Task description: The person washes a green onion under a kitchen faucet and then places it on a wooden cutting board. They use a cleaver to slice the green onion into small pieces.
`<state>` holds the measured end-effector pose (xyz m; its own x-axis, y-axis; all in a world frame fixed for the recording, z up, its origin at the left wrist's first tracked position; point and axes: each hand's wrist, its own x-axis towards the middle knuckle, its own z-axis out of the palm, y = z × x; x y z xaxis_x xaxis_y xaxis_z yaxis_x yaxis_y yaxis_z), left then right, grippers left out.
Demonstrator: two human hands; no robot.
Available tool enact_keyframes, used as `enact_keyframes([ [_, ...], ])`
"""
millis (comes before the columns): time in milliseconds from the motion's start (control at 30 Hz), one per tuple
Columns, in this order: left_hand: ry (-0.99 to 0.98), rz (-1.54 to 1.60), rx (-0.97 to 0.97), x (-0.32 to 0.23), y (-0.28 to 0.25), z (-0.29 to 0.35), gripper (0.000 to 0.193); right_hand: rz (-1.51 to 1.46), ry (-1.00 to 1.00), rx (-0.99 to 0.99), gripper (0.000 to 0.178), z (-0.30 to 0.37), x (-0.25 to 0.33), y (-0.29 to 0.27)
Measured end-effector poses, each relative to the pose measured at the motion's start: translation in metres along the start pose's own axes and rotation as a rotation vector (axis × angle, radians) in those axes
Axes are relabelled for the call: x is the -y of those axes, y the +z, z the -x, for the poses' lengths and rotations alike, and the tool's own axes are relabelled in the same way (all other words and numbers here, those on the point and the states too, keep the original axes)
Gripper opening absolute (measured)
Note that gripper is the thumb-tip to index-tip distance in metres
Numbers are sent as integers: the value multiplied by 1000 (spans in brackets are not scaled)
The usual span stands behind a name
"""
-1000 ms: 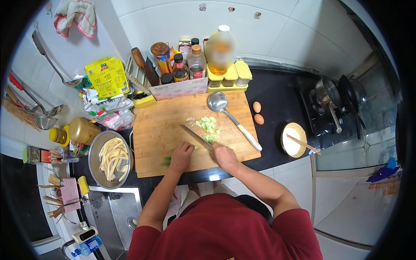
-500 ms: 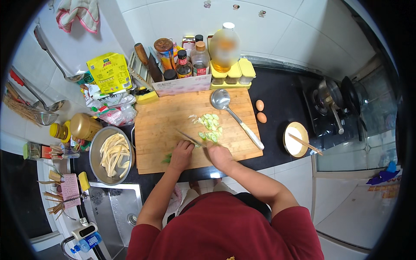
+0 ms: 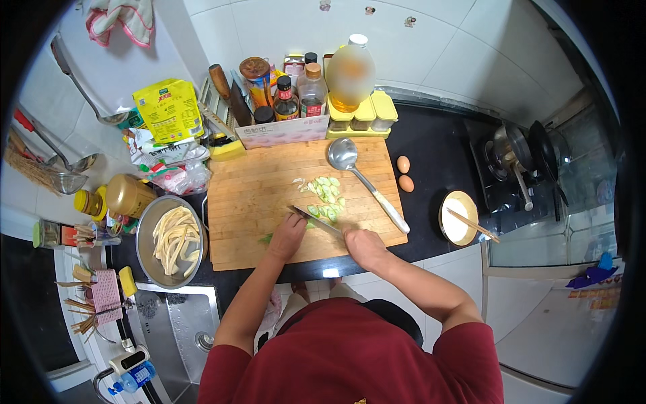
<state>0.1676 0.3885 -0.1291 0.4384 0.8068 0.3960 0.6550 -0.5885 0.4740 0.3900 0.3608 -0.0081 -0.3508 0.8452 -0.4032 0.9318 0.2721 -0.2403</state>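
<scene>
My right hand [image 3: 365, 248] is wrapped around the handle of a kitchen knife [image 3: 321, 223], whose blade slants up and left over the near part of a wooden cutting board [image 3: 249, 182]. Left of the blade, my left hand [image 3: 287, 236] has its fingers curled down on a green vegetable [image 3: 266, 238]. A green end shows beside the wrist; the rest is mostly hidden under the hand. Pale green slices [image 3: 328, 190] lie just beyond the knife, with small white slivers at their left. A metal ladle [image 3: 344, 156] with a pale handle rests along the board's right side.
Left of the board stands a metal bowl [image 3: 145, 239] of pale strips, above a sink [image 3: 182, 330]. Bottles fill a box [image 3: 286, 132] behind the board, beside yellow-lidded seasoning jars [image 3: 363, 121]. Rightward are two eggs [image 3: 404, 174], a bowl with chopsticks [image 3: 459, 214] and a stove [image 3: 494, 158].
My right hand and the knife have shifted right, and the blade now lies closer to the slices. My left hand has moved slightly right and away from me.
</scene>
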Motion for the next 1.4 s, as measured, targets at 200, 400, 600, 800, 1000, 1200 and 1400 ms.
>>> enact_keyframes([
  [200,-20,15,16,1,-2,0,16,4,-44,-37,19,-14,11,11],
  [400,-23,56,-32,-1,-4,4,19,-19,-45,-235,23,-37,20,44],
  [600,-10,22,-48,0,-7,5,18,-88,11,-146,17,-23,12,19],
  [800,-55,50,-34,0,-6,9,18,-18,-28,-60,18,-7,18,12],
  [1000,-55,47,-20,0,-10,10,20,-53,-31,-147,17,-36,26,39],
  [1200,-85,15,35,2,-17,12,23,-156,52,-161,15,-27,18,23],
  [1400,-95,-41,-18,3,-13,16,16,-47,-66,-86,18,-6,18,15],
])
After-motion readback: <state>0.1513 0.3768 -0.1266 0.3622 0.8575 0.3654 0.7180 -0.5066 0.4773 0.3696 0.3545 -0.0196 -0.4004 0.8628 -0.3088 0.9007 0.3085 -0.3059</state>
